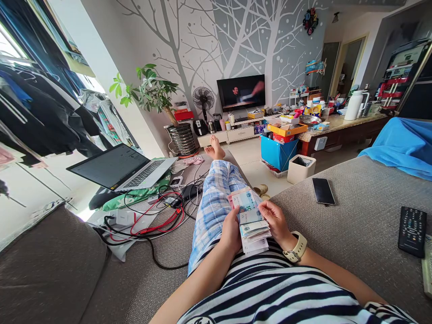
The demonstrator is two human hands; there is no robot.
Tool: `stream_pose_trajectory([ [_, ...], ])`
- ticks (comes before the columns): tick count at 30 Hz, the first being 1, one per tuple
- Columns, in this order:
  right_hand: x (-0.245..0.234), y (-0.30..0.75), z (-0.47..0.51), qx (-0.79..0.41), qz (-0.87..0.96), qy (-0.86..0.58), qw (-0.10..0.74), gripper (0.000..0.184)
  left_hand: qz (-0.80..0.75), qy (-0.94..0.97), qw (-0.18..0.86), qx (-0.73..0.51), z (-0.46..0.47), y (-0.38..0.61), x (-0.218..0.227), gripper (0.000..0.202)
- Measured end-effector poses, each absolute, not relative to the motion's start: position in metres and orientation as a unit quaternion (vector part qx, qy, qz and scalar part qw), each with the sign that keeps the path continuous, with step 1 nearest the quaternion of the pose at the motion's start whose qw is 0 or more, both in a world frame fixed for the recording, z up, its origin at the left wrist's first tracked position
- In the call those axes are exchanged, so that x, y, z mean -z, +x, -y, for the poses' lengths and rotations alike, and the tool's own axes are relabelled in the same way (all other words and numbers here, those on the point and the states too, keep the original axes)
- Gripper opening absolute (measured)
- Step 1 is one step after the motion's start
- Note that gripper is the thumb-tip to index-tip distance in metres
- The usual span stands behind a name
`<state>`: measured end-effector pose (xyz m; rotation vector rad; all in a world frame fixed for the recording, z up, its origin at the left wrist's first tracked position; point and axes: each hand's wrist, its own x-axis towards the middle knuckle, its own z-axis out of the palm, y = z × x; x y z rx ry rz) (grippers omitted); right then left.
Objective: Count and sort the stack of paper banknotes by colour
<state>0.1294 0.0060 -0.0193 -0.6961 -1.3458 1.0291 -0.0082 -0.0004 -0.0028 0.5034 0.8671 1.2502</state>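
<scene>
I sit on a grey sofa with my legs in blue plaid trousers stretched out. A stack of banknotes (251, 222) rests on my lap, and both hands hold it. My left hand (231, 231) grips its left edge with the thumb on top. My right hand (277, 221), with a pale wristwatch on the wrist, curls its fingers over the right side of the notes. One green note sticks up at the top of the stack.
A black phone (323, 191) and a remote control (412, 230) lie on the sofa to my right. An open laptop (123, 168) and tangled cables (151, 216) lie at my left. Ahead are a TV (240, 92), a blue bin (278, 153) and a cluttered counter.
</scene>
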Motion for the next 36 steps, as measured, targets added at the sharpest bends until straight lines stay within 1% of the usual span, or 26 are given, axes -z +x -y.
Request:
stream_pose_trajectory([
  [10,0.018,0.130,-0.005,-0.439,0.591,-0.300,0.606,0.029,-0.385,0.193,0.697,-0.574,0.003,-0.006,-0.004,0.026],
  [15,0.017,0.129,-0.004,-0.444,0.588,-0.306,0.602,0.029,-0.382,0.176,0.697,-0.580,0.004,-0.004,-0.006,0.022],
  [21,0.018,0.129,-0.006,-0.449,0.586,-0.299,0.605,0.028,-0.377,0.171,0.696,-0.586,0.004,-0.005,-0.008,0.022],
  [31,0.020,0.130,-0.006,-0.441,0.583,-0.295,0.615,0.033,-0.364,0.168,0.696,-0.596,0.002,-0.003,-0.007,0.023],
  [36,0.017,0.128,-0.005,-0.470,0.575,-0.264,0.615,0.035,-0.357,0.178,0.689,-0.605,0.002,-0.003,-0.008,0.024],
])
